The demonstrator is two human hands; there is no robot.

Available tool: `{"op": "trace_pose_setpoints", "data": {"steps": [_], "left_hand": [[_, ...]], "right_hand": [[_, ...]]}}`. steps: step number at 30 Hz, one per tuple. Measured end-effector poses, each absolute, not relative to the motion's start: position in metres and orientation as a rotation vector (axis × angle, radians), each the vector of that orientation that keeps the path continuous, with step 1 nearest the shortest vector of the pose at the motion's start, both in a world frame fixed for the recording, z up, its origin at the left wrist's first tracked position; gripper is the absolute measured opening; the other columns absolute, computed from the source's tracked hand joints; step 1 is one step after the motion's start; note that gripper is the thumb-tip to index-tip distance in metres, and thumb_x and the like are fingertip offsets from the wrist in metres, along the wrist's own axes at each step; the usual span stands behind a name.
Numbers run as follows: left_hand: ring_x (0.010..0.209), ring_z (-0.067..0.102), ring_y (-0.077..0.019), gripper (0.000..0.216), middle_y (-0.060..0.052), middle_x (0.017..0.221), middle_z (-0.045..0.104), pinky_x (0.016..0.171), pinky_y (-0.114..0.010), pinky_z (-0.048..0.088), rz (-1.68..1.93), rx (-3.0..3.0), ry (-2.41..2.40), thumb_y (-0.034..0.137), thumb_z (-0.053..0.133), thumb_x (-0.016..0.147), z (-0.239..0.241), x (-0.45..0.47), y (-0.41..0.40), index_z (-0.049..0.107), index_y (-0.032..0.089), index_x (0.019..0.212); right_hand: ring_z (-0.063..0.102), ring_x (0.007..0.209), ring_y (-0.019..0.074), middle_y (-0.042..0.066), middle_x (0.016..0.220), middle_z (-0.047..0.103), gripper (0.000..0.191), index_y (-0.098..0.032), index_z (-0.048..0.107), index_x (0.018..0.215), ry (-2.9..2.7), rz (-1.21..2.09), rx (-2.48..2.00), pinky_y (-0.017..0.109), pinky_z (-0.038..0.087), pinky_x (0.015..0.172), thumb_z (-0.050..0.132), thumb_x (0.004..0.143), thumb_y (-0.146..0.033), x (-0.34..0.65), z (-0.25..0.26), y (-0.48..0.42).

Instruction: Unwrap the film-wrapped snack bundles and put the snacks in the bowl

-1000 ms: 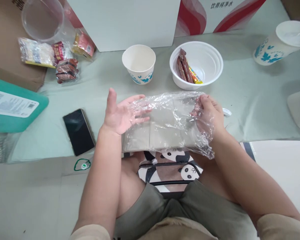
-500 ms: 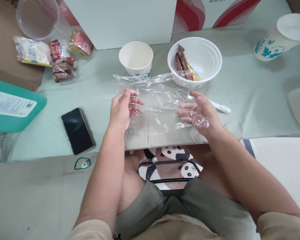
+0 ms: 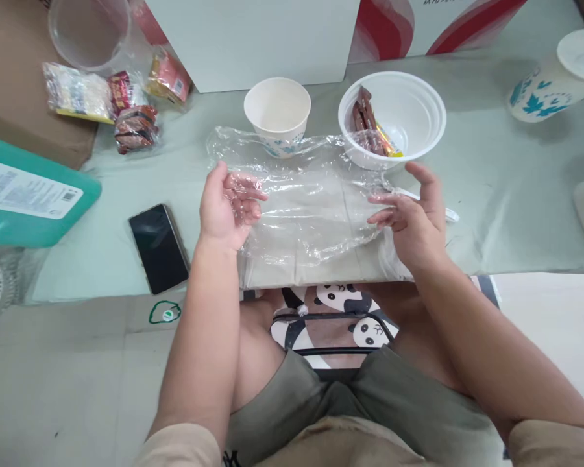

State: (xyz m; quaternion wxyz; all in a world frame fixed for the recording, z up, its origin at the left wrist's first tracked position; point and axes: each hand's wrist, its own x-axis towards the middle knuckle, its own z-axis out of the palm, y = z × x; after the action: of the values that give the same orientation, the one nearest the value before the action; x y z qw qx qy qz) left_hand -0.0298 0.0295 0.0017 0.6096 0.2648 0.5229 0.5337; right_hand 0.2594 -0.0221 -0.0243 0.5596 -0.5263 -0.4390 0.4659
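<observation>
The film lies spread over the near middle of the table, between the hands, its far edge overlapping the front of the small cup and of the bowl. Its near side comes close to the table's front edge.

The left hand is at the film's left side, thumb up and fingers loosely bent; I cannot tell whether they pinch it. The right hand is spread, thumb raised away from the fingers, which point inward over the film's right side.

Left of the left forearm, the phone lies slanted, its lower end near the front edge. Green cloth stretches from the right hand toward the tall cup, giving sideways room. Behind the small cup, the white carton bounds the far side.

The film is clear, thin and crinkled, with glossy creases. The bowl is round, white and ribbed, holding slim brown sticks and a yellow packet against its left side. Both cups are pale with blue leaf prints. At far left, the jug is smooth and green, near shiny wrapped snacks.
</observation>
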Motion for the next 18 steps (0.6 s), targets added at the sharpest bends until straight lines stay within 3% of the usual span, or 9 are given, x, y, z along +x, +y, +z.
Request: {"op": "trace_pose_setpoints", "data": {"steps": [3,6,8,10,12,15,18], "left_hand": [[0.035,0.052,-0.0092,0.051,-0.001,0.054,0.066,0.033,-0.024,0.025,1.269,0.719,1.159,0.072,0.07,0.08,-0.005,-0.035,0.028,0.067,0.022,0.071],[0.043,0.06,-0.0074,0.039,0.005,0.062,0.07,0.039,-0.02,0.037,1.302,0.836,1.111,0.052,0.084,0.076,-0.005,-0.04,0.023,0.069,0.025,0.098],[0.051,0.064,-0.0062,0.055,0.009,0.071,0.074,0.048,-0.019,0.043,1.306,0.927,1.065,0.036,0.09,0.075,-0.004,-0.042,0.019,0.061,0.029,0.121],[0.057,0.066,-0.0054,0.065,0.012,0.077,0.076,0.056,-0.019,0.047,1.351,1.021,1.029,0.027,0.089,0.077,-0.004,-0.043,0.015,0.053,0.033,0.131],[0.062,0.068,-0.0062,0.058,0.012,0.08,0.077,0.061,-0.02,0.05,1.436,1.1,1.049,0.027,0.088,0.08,-0.005,-0.042,0.014,0.054,0.034,0.127],[0.069,0.071,-0.0103,0.033,0.007,0.085,0.078,0.065,-0.024,0.056,1.573,1.197,1.191,0.037,0.086,0.081,-0.009,-0.04,0.018,0.065,0.031,0.105],[0.076,0.071,-0.0138,0.026,0.002,0.084,0.073,0.069,-0.027,0.058,1.608,1.381,1.317,0.034,0.087,0.075,-0.013,-0.042,0.025,0.072,0.027,0.095]], "right_hand": [[0.068,0.057,0.0126,-0.003,0.086,0.077,0.039,-0.032,0.065,0.124,-1.076,1.092,-1.239,0.026,0.053,0.052,0.073,0.085,-0.03,0.26,-0.029,-0.02],[0.065,0.054,0.0102,-0.002,0.076,0.072,0.012,-0.027,0.073,0.098,-1.009,0.989,-1.253,0.023,0.05,0.05,0.071,0.086,-0.026,0.263,-0.029,-0.015],[0.062,0.053,0.0088,-0.002,0.075,0.071,0.007,-0.025,0.074,0.09,-0.926,0.907,-1.232,0.022,0.046,0.048,0.069,0.085,-0.026,0.266,-0.028,-0.012],[0.06,0.055,0.0089,-0.002,0.076,0.069,0.009,-0.026,0.074,0.091,-0.896,0.871,-1.196,0.022,0.044,0.048,0.069,0.084,-0.028,0.272,-0.028,-0.009],[0.06,0.06,0.0102,-0.001,0.079,0.067,0.013,-0.027,0.074,0.095,-0.95,0.86,-1.151,0.025,0.047,0.053,0.073,0.082,-0.03,0.277,-0.03,-0.008],[0.061,0.072,0.0139,0.0,0.088,0.065,0.031,-0.03,0.073,0.107,-1.126,0.807,-1.093,0.032,0.055,0.068,0.082,0.078,-0.034,0.285,-0.034,-0.009],[0.062,0.08,0.0167,-0.001,0.089,0.06,0.05,-0.034,0.07,0.12,-1.264,0.737,-1.082,0.036,0.057,0.078,0.087,0.073,-0.035,0.291,-0.037,-0.01]]}}
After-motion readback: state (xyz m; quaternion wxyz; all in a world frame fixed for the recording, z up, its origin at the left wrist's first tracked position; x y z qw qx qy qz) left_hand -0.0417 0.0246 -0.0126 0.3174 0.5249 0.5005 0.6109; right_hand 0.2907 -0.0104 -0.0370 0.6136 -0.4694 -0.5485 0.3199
